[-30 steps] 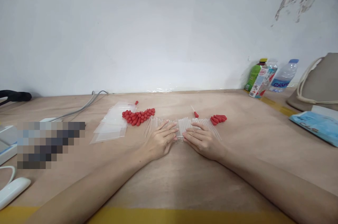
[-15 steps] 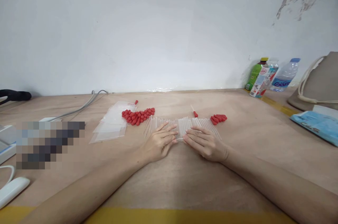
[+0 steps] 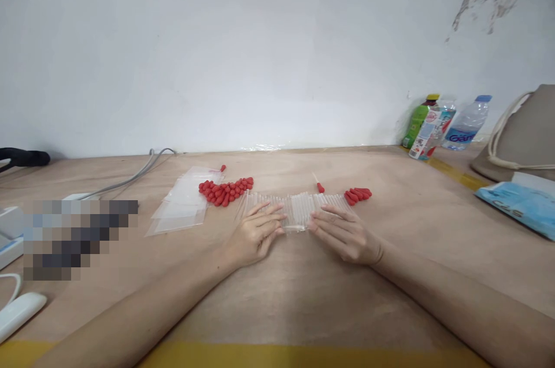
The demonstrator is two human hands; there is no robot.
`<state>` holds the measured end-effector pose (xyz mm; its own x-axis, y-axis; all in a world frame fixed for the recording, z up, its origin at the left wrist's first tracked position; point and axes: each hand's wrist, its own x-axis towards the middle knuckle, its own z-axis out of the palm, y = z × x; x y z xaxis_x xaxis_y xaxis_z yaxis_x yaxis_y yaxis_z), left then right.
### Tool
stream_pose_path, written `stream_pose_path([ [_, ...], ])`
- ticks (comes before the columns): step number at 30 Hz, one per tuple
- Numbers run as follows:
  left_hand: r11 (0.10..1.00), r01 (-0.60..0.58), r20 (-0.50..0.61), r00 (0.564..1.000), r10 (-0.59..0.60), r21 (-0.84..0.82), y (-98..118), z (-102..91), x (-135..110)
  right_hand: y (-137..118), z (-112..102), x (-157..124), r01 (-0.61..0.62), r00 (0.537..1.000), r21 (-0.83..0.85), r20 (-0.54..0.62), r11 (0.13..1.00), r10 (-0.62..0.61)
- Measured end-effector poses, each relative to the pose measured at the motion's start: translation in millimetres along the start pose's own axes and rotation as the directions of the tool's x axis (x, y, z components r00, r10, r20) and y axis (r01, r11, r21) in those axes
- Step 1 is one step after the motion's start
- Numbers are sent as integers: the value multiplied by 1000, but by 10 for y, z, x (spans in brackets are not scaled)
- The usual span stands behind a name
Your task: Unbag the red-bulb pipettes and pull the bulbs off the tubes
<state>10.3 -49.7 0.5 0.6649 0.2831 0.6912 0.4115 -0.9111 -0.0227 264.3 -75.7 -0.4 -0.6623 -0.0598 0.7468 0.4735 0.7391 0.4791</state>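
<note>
A row of clear glass dropper tubes [image 3: 299, 210] lies side by side on the table. My left hand [image 3: 258, 235] rests over the row's left part, fingers stretched out and touching the tubes. Over the right part lies my right hand [image 3: 344, 234], also with fingers extended flat on them. Red rubber dropper bulbs [image 3: 224, 191] are heaped behind my left hand, and a smaller pile of red bulbs [image 3: 358, 195] sits beyond my right hand. One dropper with a red bulb fitted [image 3: 319, 187] lies just behind the row. Parts of the tubes are hidden under both hands.
Clear plastic bags [image 3: 177, 206] lie at left, with a single red bulb [image 3: 223, 168] by their far edge. A grey cable [image 3: 130, 179] runs along the left. Bottles [image 3: 468, 125], a blue packet [image 3: 515, 203] and a grey bag [image 3: 524, 131] stand or lie at right.
My hands have moved a little apart, the left one leftward and the right one rightward. More of the tubes now shows between them.
</note>
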Motion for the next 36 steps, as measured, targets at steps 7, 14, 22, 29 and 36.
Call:
stream_pose_path([
  [7, 834, 536, -289, 826, -485, 132, -513, -205, -96, 471, -165, -317, -694, 706, -289, -96, 659, 701],
  [14, 815, 546, -151, 838, -525, 197, -588, -105, -185, 795, -198, -581, -969, 242, -63, -11, 241, 970],
  [22, 821, 537, -57, 842, -537, 195, -384, -102, -114, 897, -193, -710, -998, -29, -66, 96, -22, 995],
  [29, 797, 590, -55, 807, -589, 126, -342, -128, -87, 859, -174, -678, -1000, -23, -12, 199, -21, 980],
  [36, 750, 649, -36, 759, -650, 127, -400, -130, -90, 916, -112, -838, -996, -27, -92, 273, -2, 962],
])
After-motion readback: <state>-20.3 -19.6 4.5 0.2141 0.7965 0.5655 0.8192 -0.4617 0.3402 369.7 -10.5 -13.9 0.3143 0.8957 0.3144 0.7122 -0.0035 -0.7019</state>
